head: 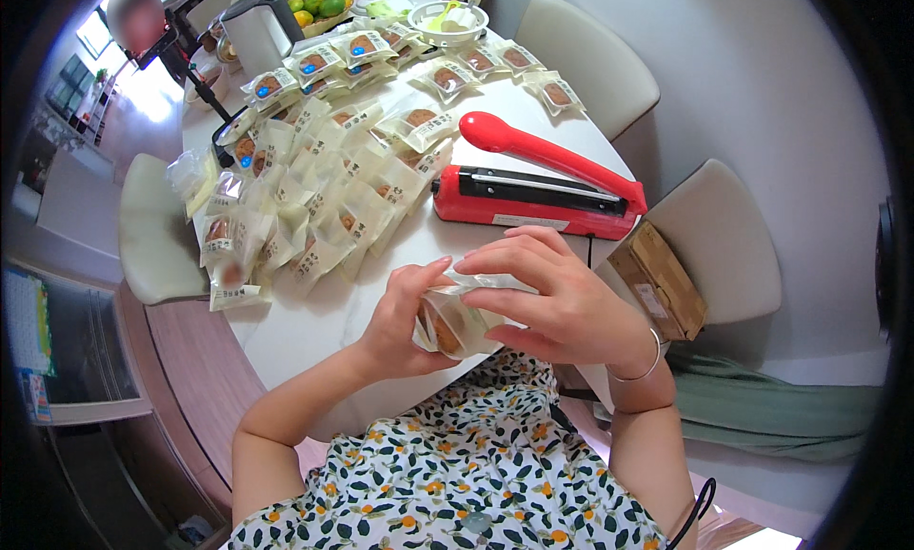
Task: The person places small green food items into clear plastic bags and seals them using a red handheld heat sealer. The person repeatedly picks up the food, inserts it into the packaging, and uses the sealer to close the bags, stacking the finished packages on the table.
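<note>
My left hand holds a clear plastic bag with a brown baked piece inside, low over the table's near edge. At the bag's top, my right hand has its fingers bent over the plastic rim; whether they pinch it is hard to tell. Just beyond the hands lies a red impulse heat sealer, its arm raised. Many similar printed bags are heaped to the left, several holding brown pieces. Filled bags with blue dots stand in a row farther back.
A basket of green and yellow fruit, a metal kettle-like appliance and a white strainer bowl stand at the back. A phone stand is at the left. White chairs surround the table; one bears a cardboard box.
</note>
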### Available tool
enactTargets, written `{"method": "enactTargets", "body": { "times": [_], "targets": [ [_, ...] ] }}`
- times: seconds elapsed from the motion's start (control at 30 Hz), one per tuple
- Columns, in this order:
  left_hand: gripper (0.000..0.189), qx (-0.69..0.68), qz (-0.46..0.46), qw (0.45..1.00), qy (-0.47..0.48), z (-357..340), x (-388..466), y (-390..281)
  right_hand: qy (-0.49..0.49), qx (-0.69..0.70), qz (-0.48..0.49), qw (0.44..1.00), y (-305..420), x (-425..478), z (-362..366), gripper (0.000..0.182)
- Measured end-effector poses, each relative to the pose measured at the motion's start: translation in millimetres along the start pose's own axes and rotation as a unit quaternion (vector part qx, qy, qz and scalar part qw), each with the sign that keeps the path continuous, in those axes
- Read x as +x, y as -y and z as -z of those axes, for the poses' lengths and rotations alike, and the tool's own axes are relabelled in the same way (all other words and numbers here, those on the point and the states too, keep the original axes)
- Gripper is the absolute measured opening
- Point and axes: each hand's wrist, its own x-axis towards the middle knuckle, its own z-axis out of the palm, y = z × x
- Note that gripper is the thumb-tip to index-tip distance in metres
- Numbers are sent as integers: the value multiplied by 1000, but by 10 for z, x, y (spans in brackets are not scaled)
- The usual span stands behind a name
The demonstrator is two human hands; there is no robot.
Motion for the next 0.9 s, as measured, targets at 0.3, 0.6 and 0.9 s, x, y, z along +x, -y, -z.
{"method": "enactTargets", "body": {
  "times": [0.3, 0.6, 0.9],
  "targets": [
    [107, 49, 11, 999, 16, -45, -41, 31, 5, -50, -55, 997, 94, -22, -45, 27],
    [101, 58, -44, 995, -71, -156, -27, 91, 6, -64, -134, 989, 101, -114, -430, 43],
    [101, 128, 77, 978, -145, -20, -132, 259, -125, 120, -484, 858, -217, -697, -330, 20]
  ]
}}
